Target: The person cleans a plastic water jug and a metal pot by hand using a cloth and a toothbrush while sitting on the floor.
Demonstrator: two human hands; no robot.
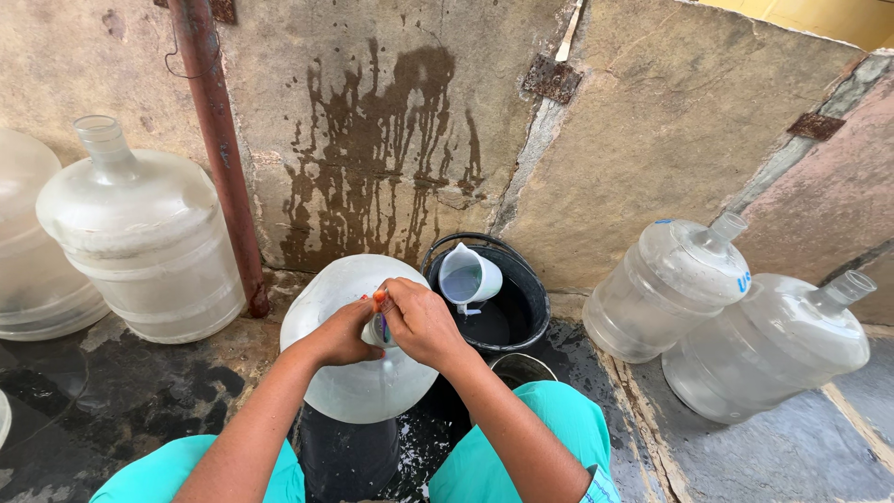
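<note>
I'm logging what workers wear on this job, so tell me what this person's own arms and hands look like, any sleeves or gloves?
Both arms are bare from the bottom edge of the picture to the fingers: no sleeves, gloves, watch or bracelets show. The left hand and right hand are uncovered, and no rings can be made out. The only clothing in view is teal trousers over both knees.

Outdoor washing area of a yard: rough stone-slab walls (670,121) stained with water splashes (382,158), a rusty drainpipe (219,140), wet dark stone floor (84,391), several large clear water jugs (144,233) and a black bucket (531,298) holding a jug-shaped dipper (468,277).
</note>
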